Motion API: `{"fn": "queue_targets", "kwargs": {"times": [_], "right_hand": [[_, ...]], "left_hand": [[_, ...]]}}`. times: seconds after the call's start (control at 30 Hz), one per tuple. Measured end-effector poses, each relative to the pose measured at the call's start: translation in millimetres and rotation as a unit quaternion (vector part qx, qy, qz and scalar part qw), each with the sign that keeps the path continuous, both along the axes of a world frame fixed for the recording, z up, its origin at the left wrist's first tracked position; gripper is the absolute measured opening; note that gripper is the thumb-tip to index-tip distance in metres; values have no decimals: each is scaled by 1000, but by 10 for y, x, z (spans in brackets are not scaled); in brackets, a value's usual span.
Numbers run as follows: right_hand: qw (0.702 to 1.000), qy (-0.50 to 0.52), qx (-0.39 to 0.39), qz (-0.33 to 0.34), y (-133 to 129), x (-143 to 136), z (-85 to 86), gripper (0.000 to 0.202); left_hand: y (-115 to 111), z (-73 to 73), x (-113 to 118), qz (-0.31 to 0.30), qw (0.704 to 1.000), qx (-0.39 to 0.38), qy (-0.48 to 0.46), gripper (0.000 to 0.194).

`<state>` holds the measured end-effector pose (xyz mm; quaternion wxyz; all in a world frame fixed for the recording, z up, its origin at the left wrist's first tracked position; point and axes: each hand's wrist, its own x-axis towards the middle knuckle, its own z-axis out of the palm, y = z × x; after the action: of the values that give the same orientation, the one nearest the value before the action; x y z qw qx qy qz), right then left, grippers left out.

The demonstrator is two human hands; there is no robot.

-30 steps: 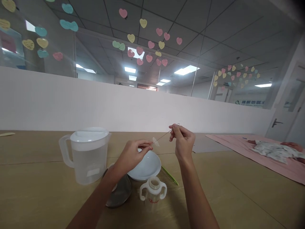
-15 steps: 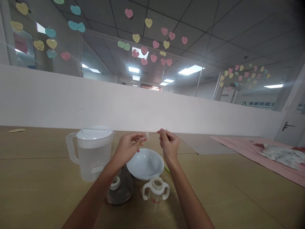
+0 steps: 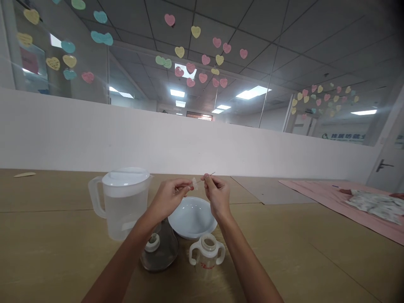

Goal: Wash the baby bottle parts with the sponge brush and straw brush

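Observation:
Above the far rim of a white bowl [image 3: 192,219], my left hand [image 3: 170,195] pinches a small translucent piece with a round flange [image 3: 195,183], which looks like a silicone bottle teat. My right hand [image 3: 218,194] is closed on a thin rod [image 3: 213,173], whose end sticks out past the fingertips. The rod's other end runs to the flanged piece; whether it goes inside, I cannot tell. Below the hands stands an open baby bottle [image 3: 207,256] with two white handles and red print. A white bottle collar [image 3: 152,243] lies on a dark metal tray [image 3: 164,254], partly behind my left forearm.
To the left stands a lidded clear pitcher [image 3: 126,206] with water in it. A flat pale strip [image 3: 25,174] lies far left on the wooden table [image 3: 47,252]. At right, another person's hand [image 3: 345,192] is by a patterned cloth [image 3: 375,205] on a pink sheet [image 3: 315,189]. A white wall [image 3: 189,143] rises behind.
My right hand has come left and slightly down, nearer to my left hand. Less of the rod shows between the hands. My left hand has stayed almost in place.

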<state>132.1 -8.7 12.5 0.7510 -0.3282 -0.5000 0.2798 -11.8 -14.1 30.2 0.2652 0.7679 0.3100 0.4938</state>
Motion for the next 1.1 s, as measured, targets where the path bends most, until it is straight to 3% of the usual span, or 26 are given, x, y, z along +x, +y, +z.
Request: {"fn": "queue_targets", "kwargs": {"times": [0.2, 0.4, 0.7, 0.93, 1.1], "right_hand": [[998, 34, -20, 39, -21, -64, 6, 37], [1000, -1, -14, 12, -9, -136, -29, 35], [996, -11, -42, 80, -93, 137, 151, 34], [998, -58, -29, 24, -20, 30, 31, 33], [997, 67, -31, -33, 54, 328, 103, 28]], "left_hand": [[24, -40, 22, 0, 1000, 7, 3, 24], [55, -51, 19, -5, 1000, -17, -18, 26], [17, -41, 72, -27, 999, -23, 1, 28], [53, -50, 26, -12, 1000, -11, 11, 27], [49, -70, 39, -22, 998, -32, 49, 26]]}}
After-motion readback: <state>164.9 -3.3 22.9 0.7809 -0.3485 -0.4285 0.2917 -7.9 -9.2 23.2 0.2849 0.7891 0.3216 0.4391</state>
